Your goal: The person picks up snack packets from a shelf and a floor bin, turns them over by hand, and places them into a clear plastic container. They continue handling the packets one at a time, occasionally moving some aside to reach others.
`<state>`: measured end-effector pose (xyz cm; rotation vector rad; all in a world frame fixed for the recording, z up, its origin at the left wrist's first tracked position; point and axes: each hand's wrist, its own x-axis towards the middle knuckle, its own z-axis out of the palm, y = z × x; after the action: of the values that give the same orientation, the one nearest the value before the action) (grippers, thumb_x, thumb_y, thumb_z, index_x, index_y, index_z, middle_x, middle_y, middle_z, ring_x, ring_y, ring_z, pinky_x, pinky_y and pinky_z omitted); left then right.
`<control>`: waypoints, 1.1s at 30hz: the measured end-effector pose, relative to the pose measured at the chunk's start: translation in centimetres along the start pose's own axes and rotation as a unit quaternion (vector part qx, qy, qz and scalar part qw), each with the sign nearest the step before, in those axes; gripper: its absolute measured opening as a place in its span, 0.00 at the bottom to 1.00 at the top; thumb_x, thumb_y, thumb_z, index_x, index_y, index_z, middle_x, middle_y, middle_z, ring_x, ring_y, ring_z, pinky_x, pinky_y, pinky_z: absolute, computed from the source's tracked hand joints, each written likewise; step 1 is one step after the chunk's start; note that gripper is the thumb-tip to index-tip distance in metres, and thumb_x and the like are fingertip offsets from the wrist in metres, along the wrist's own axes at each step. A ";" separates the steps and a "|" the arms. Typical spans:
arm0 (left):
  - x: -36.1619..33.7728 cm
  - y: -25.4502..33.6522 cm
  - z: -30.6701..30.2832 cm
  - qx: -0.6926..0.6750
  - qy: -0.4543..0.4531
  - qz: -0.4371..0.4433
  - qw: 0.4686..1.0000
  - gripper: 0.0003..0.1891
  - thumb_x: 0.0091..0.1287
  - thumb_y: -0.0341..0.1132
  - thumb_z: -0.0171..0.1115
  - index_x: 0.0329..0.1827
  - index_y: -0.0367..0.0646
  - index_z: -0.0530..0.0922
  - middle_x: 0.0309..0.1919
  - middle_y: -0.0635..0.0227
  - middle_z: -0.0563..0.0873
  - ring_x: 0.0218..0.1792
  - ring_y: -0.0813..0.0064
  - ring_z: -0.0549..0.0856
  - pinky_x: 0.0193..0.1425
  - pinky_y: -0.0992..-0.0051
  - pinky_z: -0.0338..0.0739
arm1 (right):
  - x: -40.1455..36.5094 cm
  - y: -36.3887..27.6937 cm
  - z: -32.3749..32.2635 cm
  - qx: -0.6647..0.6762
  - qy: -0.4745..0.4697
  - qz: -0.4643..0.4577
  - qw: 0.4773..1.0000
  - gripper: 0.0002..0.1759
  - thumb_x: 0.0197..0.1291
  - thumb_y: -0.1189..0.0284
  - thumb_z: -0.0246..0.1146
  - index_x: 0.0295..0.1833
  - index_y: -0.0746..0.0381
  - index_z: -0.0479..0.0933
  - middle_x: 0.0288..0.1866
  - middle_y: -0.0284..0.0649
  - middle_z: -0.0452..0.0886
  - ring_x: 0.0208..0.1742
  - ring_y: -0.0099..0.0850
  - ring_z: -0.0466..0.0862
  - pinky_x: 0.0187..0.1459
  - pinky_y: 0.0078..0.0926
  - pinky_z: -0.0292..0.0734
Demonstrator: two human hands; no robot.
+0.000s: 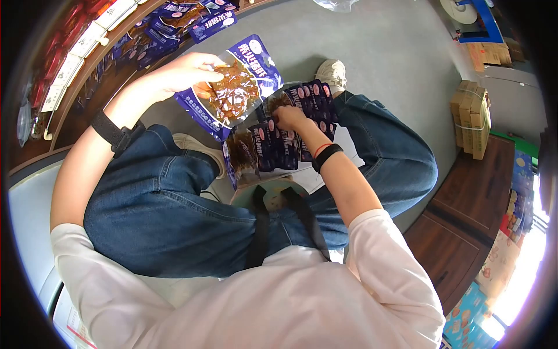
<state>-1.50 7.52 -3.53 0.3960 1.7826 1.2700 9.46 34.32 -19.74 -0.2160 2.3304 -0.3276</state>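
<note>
A purple food packet with a clear window showing brown contents [235,87] is held up by my left hand [195,72], whose fingers close on its left edge. My right hand [288,118] reaches down among several upright purple packets [273,145] packed in rows between my knees. Its fingers are bent together at the packets' tops, and what they grip, if anything, is hidden. White paper or card [349,145] shows beside the rows, to their right.
A shelf with more purple packets [165,32] and white price labels [75,58] curves along the upper left. Strapped cardboard boxes [471,119] stand at the right, near a dark wooden cabinet [459,232]. My shoe [331,74] rests on the grey floor [395,52].
</note>
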 end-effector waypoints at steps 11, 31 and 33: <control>0.0 0.1 -0.1 0.018 -0.002 0.003 1.000 0.15 0.63 0.33 0.55 0.51 0.36 0.72 0.41 0.65 0.80 0.44 0.81 0.78 0.49 0.81 0.71 | -1.1 -1.6 -0.9 -0.039 0.057 -0.110 0.992 0.16 0.45 0.77 0.54 0.42 0.62 0.80 0.36 0.50 0.81 0.37 0.40 0.83 0.43 0.36 0.77; 0.2 0.1 0.2 -0.006 -0.005 -0.033 0.999 0.14 0.63 0.32 0.55 0.50 0.36 0.72 0.40 0.66 0.80 0.42 0.81 0.79 0.45 0.82 0.74 | -3.5 1.6 -4.0 0.110 -0.146 0.024 0.983 0.20 0.53 0.72 0.57 0.53 0.63 0.74 0.25 0.43 0.81 0.23 0.29 0.80 0.27 0.27 0.75; 0.2 0.4 0.2 -0.016 -0.006 -0.053 0.998 0.14 0.63 0.32 0.55 0.50 0.36 0.72 0.39 0.66 0.80 0.41 0.81 0.79 0.45 0.82 0.74 | -3.7 0.9 -2.7 0.022 -0.076 -0.031 0.996 0.16 0.52 0.71 0.59 0.49 0.60 0.78 0.28 0.47 0.81 0.28 0.38 0.82 0.37 0.33 0.77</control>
<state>-1.48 7.93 -3.32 0.2853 1.7477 1.2181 10.07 36.59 -15.71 -0.2813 2.1675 -0.3790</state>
